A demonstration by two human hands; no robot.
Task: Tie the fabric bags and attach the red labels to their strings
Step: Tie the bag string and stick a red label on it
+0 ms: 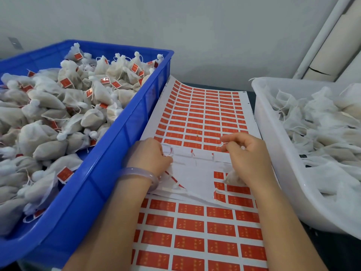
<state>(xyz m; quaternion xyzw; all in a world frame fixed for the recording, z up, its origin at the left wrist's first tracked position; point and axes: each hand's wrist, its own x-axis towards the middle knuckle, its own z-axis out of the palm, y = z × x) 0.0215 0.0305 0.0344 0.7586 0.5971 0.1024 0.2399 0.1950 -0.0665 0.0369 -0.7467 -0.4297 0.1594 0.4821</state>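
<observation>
fabric bag (233, 178): one unit in work, lying on the label sheet (205, 114) under the heel of the right hand (248, 159), at the right edge of the stripped white patch. I read its bulk as tucked beneath the curled lower fingers, with its neck pointing up and away from me. Its string (221, 144) runs from there to the right thumb and forefinger, which pinch it just above the sheet. The long axis of bag plus string therefore runs roughly away from the body, on the right side of the sheet. The right hand is clearly the nearer one, already holding it. The left hand (149, 156) is well apart across the stripped patch, fingers bent down onto the sheet beside a lifted scrap of liner. I cannot tell whether it pinches a label or only presses the paper flat. Nearest unused red labels (218, 175) sit just left of the bag, between the two hands. My judgement: the next move turns on bringing a label from the left to the string on the right, a short sideways crossing. Blue crate (125, 130) on the left holds tied, labelled bags. White bin (273, 153) on the right holds loose ones.
</observation>
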